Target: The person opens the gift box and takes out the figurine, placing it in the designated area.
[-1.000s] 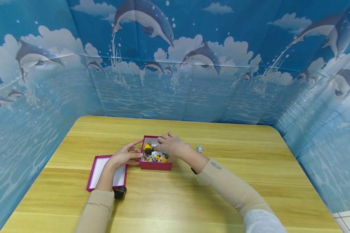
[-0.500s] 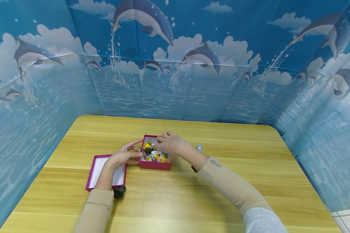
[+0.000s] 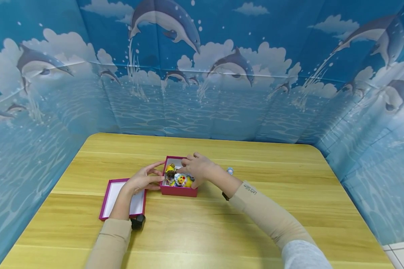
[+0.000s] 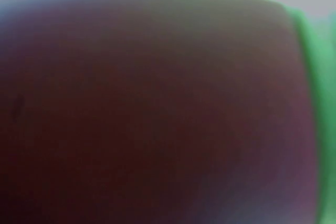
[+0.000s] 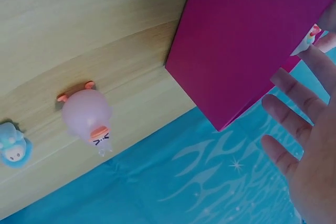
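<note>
A small magenta box [image 3: 179, 191] with a white inside stands on the table, holding several toy figures. One is a yellow-faced figure [image 3: 181, 180] with red cheeks and a white hood; a yellow and brown figure [image 3: 170, 171] lies behind it to the left. My left hand [image 3: 143, 181] rests against the box's left side, its fingers nearly straight. My right hand [image 3: 200, 168] reaches over the right rim. Its thumb and index finger hold a white toy figure with red on it [image 5: 308, 40], partly hidden, while the other fingers [image 5: 286, 119] spread outside the box.
The magenta box lid [image 3: 112, 200] lies inside up at the left, under my left wrist. Right of the box stand a pink toy figure [image 5: 86, 114] and a light-blue one [image 5: 13, 145]. A dolphin-print curtain [image 3: 202, 104] borders the wooden table [image 3: 202, 231].
My right hand's fingers shift slightly at the box's right rim, over the figures. The left hand stays against the box. The pink figure is now hidden behind the right wrist in the head view.
</note>
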Demonstrator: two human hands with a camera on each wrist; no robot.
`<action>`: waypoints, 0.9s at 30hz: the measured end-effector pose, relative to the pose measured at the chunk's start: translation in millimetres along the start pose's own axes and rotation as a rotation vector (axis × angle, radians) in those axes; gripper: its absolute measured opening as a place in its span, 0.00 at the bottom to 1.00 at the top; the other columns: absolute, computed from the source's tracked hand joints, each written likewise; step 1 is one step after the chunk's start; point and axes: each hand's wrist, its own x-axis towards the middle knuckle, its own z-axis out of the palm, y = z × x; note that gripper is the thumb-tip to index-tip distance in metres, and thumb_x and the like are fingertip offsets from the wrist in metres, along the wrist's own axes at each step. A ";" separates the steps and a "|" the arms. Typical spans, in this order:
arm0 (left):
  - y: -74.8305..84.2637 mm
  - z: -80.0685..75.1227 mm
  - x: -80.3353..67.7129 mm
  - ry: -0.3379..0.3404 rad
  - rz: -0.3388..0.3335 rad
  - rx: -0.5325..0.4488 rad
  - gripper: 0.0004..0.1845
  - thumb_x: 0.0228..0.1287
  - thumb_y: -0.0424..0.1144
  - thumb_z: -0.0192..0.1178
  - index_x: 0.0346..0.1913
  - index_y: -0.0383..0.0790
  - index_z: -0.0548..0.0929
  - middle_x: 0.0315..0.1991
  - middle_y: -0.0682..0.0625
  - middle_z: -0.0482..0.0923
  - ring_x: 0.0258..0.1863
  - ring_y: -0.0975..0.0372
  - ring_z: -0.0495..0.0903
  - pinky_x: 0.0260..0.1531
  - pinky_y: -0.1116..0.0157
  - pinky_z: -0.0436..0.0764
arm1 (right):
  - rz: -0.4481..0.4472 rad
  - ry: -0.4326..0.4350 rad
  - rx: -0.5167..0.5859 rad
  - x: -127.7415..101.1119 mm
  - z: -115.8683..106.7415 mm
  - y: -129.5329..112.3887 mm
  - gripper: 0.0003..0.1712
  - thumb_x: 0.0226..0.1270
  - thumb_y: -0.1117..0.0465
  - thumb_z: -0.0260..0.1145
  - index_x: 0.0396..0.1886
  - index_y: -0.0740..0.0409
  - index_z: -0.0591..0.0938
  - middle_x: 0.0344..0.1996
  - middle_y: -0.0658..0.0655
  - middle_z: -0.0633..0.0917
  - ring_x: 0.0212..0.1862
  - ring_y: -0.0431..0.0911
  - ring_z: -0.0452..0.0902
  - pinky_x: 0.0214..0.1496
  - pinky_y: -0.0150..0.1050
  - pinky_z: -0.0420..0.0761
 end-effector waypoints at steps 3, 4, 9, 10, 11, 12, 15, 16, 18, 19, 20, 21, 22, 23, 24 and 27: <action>-0.2 0.0 0.4 0.011 -0.010 -0.002 0.36 0.60 0.35 0.60 0.70 0.49 0.56 0.49 0.41 0.63 0.45 0.52 0.74 0.44 0.54 0.80 | -0.005 0.003 0.017 0.4 1.0 0.2 0.44 0.53 0.35 0.62 0.69 0.33 0.58 0.64 0.48 0.63 0.66 0.47 0.54 0.68 0.49 0.56; -0.2 -0.2 0.3 0.008 -0.008 0.001 0.36 0.61 0.35 0.59 0.70 0.48 0.56 0.49 0.41 0.63 0.45 0.52 0.74 0.44 0.54 0.80 | -0.006 0.003 0.019 0.6 1.3 0.2 0.44 0.53 0.35 0.62 0.69 0.33 0.57 0.64 0.48 0.63 0.66 0.47 0.54 0.69 0.49 0.56; 0.1 -0.5 -0.6 0.005 -0.008 0.003 0.36 0.61 0.34 0.59 0.70 0.48 0.55 0.50 0.40 0.63 0.45 0.52 0.74 0.45 0.54 0.79 | -0.007 0.005 0.033 1.7 2.5 0.3 0.43 0.55 0.36 0.62 0.69 0.33 0.57 0.63 0.48 0.64 0.66 0.46 0.54 0.68 0.48 0.56; 0.0 -0.6 -0.5 0.004 -0.008 0.003 0.36 0.61 0.34 0.58 0.70 0.48 0.55 0.50 0.39 0.62 0.45 0.52 0.74 0.45 0.54 0.79 | -0.007 0.004 0.033 1.8 2.6 0.2 0.42 0.55 0.37 0.62 0.69 0.33 0.57 0.63 0.47 0.64 0.66 0.45 0.55 0.68 0.48 0.57; -0.1 -0.6 -0.4 0.004 -0.008 0.002 0.36 0.62 0.34 0.58 0.70 0.47 0.55 0.50 0.39 0.62 0.45 0.52 0.74 0.45 0.54 0.79 | -0.007 0.004 0.032 2.1 2.9 0.2 0.42 0.55 0.37 0.62 0.69 0.33 0.57 0.63 0.47 0.64 0.66 0.45 0.55 0.67 0.48 0.57; -0.2 -0.7 -0.2 0.004 -0.007 0.001 0.36 0.62 0.34 0.58 0.70 0.47 0.55 0.50 0.39 0.62 0.45 0.53 0.74 0.45 0.54 0.79 | -0.007 0.005 0.029 2.4 3.1 0.1 0.42 0.55 0.38 0.63 0.69 0.33 0.58 0.63 0.47 0.64 0.66 0.45 0.55 0.67 0.48 0.57; -0.5 -0.5 0.3 0.004 -0.008 -0.001 0.36 0.62 0.33 0.57 0.70 0.47 0.55 0.51 0.39 0.62 0.44 0.54 0.74 0.45 0.53 0.79 | -0.010 0.015 0.020 3.5 4.6 0.0 0.41 0.54 0.40 0.64 0.68 0.34 0.59 0.63 0.47 0.64 0.65 0.45 0.55 0.67 0.48 0.58; -0.5 -0.3 0.4 0.005 -0.008 -0.001 0.35 0.62 0.33 0.57 0.70 0.47 0.55 0.51 0.39 0.62 0.43 0.54 0.75 0.45 0.54 0.79 | -0.013 0.023 0.014 3.7 5.2 0.0 0.41 0.54 0.40 0.64 0.68 0.34 0.60 0.63 0.48 0.64 0.65 0.46 0.55 0.67 0.48 0.58; -0.1 0.1 0.3 0.000 -0.001 -0.001 0.36 0.62 0.33 0.57 0.71 0.46 0.54 0.51 0.38 0.62 0.43 0.55 0.75 0.45 0.53 0.79 | -0.019 0.046 0.010 4.3 6.2 -0.1 0.41 0.53 0.39 0.65 0.67 0.34 0.62 0.63 0.48 0.64 0.65 0.46 0.56 0.68 0.47 0.57; 0.1 0.3 0.3 -0.002 0.002 -0.001 0.36 0.62 0.33 0.57 0.71 0.46 0.54 0.51 0.38 0.62 0.42 0.55 0.75 0.45 0.53 0.79 | -0.022 0.059 0.007 4.6 6.9 -0.1 0.40 0.53 0.39 0.65 0.67 0.35 0.63 0.63 0.48 0.65 0.65 0.46 0.56 0.68 0.47 0.57; 0.3 0.4 0.2 0.000 0.002 -0.002 0.36 0.62 0.33 0.57 0.71 0.46 0.54 0.51 0.38 0.62 0.42 0.55 0.75 0.45 0.53 0.79 | -0.025 0.072 0.003 4.8 7.6 -0.1 0.40 0.52 0.39 0.66 0.66 0.35 0.64 0.63 0.48 0.65 0.65 0.46 0.57 0.68 0.47 0.57; 0.6 0.5 0.2 -0.002 0.005 -0.003 0.36 0.62 0.33 0.57 0.71 0.46 0.54 0.51 0.38 0.62 0.42 0.55 0.75 0.45 0.53 0.79 | -0.028 0.083 0.001 4.9 8.1 -0.1 0.40 0.51 0.39 0.66 0.66 0.35 0.64 0.62 0.49 0.65 0.64 0.46 0.57 0.68 0.47 0.57; 0.9 0.5 0.2 -0.002 0.007 -0.003 0.36 0.62 0.33 0.57 0.71 0.46 0.54 0.51 0.38 0.62 0.42 0.55 0.75 0.45 0.53 0.79 | -0.032 0.095 -0.003 5.0 8.6 -0.2 0.40 0.51 0.39 0.67 0.65 0.35 0.65 0.62 0.49 0.65 0.64 0.46 0.58 0.68 0.46 0.58; 1.0 0.4 0.2 -0.003 0.009 -0.002 0.36 0.62 0.33 0.57 0.71 0.46 0.54 0.51 0.38 0.62 0.42 0.55 0.75 0.45 0.53 0.79 | -0.036 0.106 -0.005 5.2 9.0 -0.2 0.40 0.50 0.38 0.67 0.65 0.35 0.66 0.62 0.49 0.66 0.64 0.46 0.58 0.67 0.46 0.58; 1.1 0.4 0.1 -0.002 0.008 -0.001 0.36 0.62 0.33 0.57 0.71 0.46 0.54 0.51 0.38 0.62 0.42 0.56 0.75 0.44 0.53 0.80 | -0.040 0.116 -0.009 5.5 9.6 -0.2 0.40 0.50 0.38 0.67 0.64 0.36 0.66 0.61 0.49 0.66 0.63 0.46 0.59 0.67 0.46 0.59; 0.9 0.1 0.2 0.001 0.004 0.000 0.36 0.63 0.33 0.56 0.71 0.45 0.54 0.51 0.39 0.62 0.41 0.57 0.75 0.44 0.53 0.80 | -0.049 0.135 -0.007 7.0 12.0 0.1 0.40 0.49 0.38 0.67 0.64 0.36 0.67 0.61 0.49 0.66 0.63 0.46 0.59 0.67 0.46 0.59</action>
